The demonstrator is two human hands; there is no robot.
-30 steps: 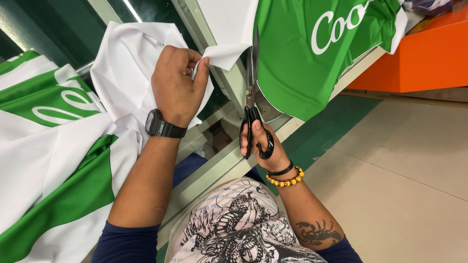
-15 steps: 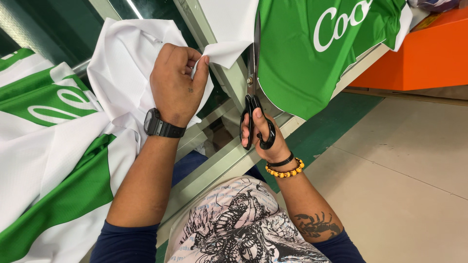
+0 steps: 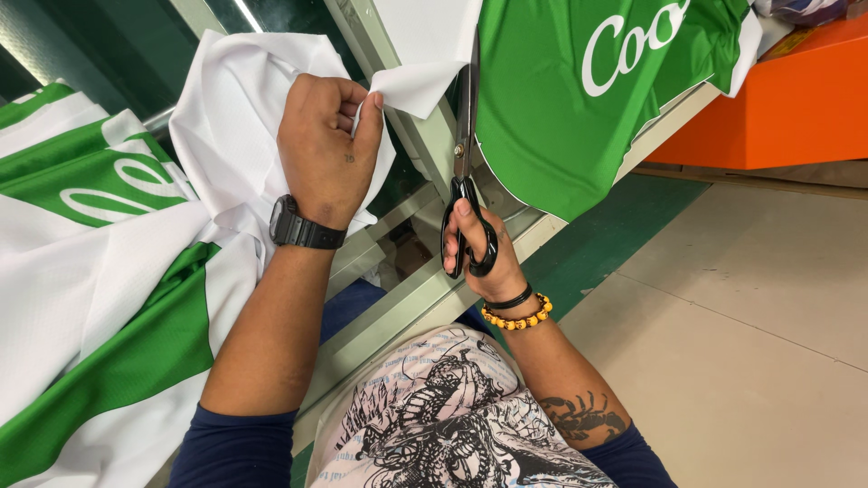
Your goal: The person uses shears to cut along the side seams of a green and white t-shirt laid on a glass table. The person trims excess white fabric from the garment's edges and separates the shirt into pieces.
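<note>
My left hand (image 3: 324,149), with a black watch on the wrist, grips a bunched fold of white fabric (image 3: 226,117) and pulls its cut edge taut. My right hand (image 3: 477,251), with a beaded bracelet on the wrist, holds black-handled scissors (image 3: 467,154) with the blades pointing up along the boundary between the white fabric and a green printed fabric panel (image 3: 579,99). The green panel hangs over the table edge to the right of the blades.
Green-and-white printed fabric (image 3: 99,298) lies heaped at the left. A pale metal table frame (image 3: 398,307) runs diagonally under my arms. An orange cabinet (image 3: 787,108) stands at the upper right beside a tiled floor (image 3: 750,343).
The scissors have moved slightly further up along the fabric edge, and my left hand has shifted a little with the white fabric.
</note>
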